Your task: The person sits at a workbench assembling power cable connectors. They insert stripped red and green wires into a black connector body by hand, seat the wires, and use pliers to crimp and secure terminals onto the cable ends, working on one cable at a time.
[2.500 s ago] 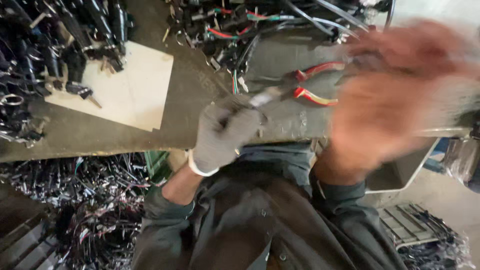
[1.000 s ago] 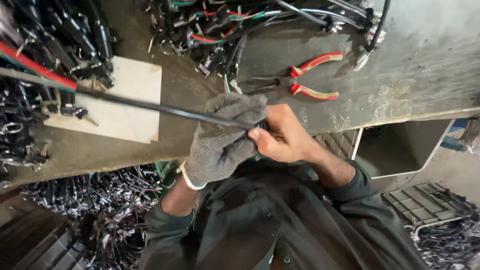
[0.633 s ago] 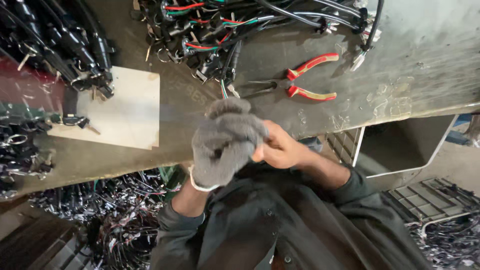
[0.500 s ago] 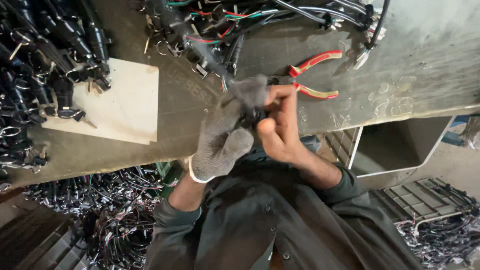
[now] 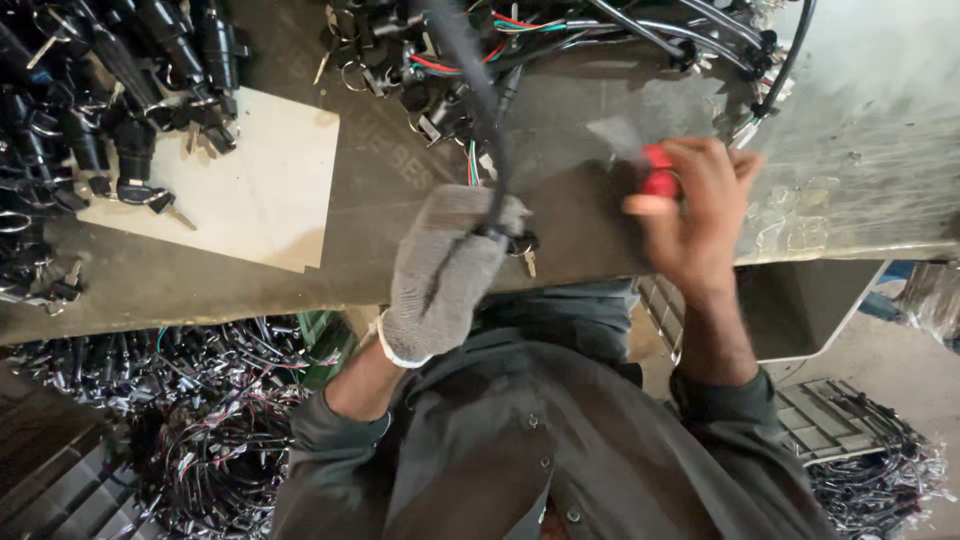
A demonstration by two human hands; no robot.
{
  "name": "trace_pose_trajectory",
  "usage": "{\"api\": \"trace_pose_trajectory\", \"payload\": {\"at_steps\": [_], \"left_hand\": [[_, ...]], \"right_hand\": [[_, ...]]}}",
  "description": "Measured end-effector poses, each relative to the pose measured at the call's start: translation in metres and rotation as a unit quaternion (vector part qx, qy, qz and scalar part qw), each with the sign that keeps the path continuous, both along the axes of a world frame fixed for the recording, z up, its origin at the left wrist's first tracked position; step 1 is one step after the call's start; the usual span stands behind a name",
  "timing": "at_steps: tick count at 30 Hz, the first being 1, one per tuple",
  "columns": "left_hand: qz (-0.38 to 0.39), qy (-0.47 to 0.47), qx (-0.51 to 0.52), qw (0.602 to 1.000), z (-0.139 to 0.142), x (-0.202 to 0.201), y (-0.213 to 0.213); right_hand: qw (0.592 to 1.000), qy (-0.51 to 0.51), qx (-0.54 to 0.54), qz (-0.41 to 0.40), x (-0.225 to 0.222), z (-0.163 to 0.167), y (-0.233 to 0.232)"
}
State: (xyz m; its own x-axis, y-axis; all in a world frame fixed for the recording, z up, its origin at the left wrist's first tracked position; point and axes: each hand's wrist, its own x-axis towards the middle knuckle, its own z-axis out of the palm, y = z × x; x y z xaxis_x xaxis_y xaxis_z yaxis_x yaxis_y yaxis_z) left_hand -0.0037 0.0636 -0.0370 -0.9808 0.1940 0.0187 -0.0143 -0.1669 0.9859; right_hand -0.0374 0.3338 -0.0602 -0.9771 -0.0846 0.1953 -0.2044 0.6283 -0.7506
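My left hand [image 5: 440, 275], in a grey knit glove, is closed around a black cable [image 5: 478, 90] that runs up to the tangle of wires at the top; a small key and connector [image 5: 520, 245] hang at the fist. My bare right hand [image 5: 695, 215] is wrapped around the red handles of the pliers [image 5: 658, 172] on the grey workbench [image 5: 850, 170]. The pliers' jaws are blurred.
A heap of black wire harnesses with red and green leads [image 5: 520, 35] lies at the bench's far side. Black switch parts with keys [image 5: 90, 110] pile at the left beside a pale board [image 5: 250, 190]. More harnesses [image 5: 170, 400] lie on the floor below; a grey crate [image 5: 810, 310] stands at the right.
My right hand left the cable and went right to take hold of the red-handled pliers. My gloved left hand kept the cable, which now runs upward.
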Motion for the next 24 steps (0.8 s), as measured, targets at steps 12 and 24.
{"api": "trace_pose_trajectory", "payload": {"at_steps": [12, 24], "left_hand": [[-0.050, -0.067, 0.061, 0.995, 0.051, 0.016, 0.017], [-0.077, -0.169, 0.059, 0.981, 0.037, 0.032, 0.004]], "right_hand": [[0.971, 0.156, 0.094, 0.154, -0.012, 0.040, -0.057], [0.974, 0.119, 0.081, 0.177, -0.005, 0.013, -0.056]]}}
